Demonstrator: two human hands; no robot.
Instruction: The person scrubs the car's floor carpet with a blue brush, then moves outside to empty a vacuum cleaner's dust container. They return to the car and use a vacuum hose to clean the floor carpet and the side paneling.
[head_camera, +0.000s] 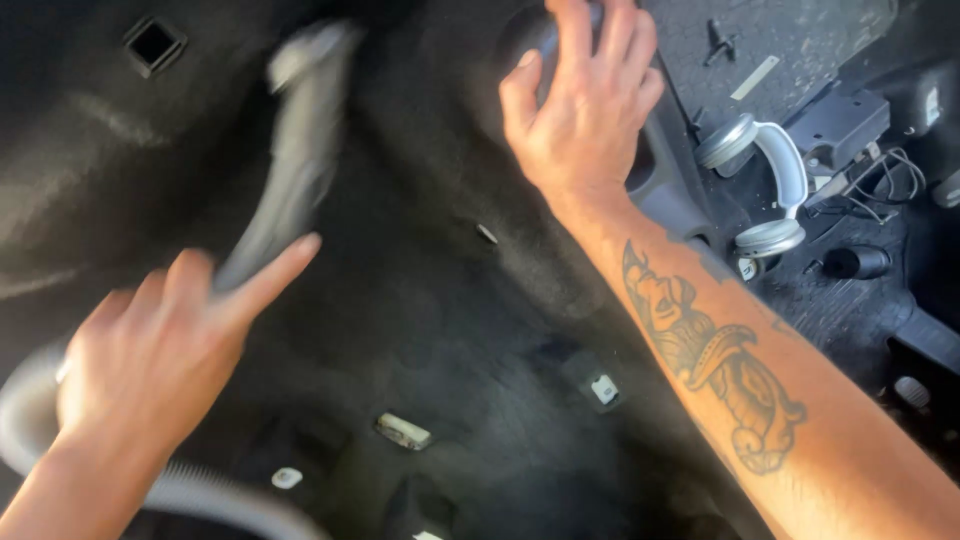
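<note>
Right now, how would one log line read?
left hand: grips grey vacuum nozzle | right hand: braced on grey plastic console | surface: dark car carpet
</note>
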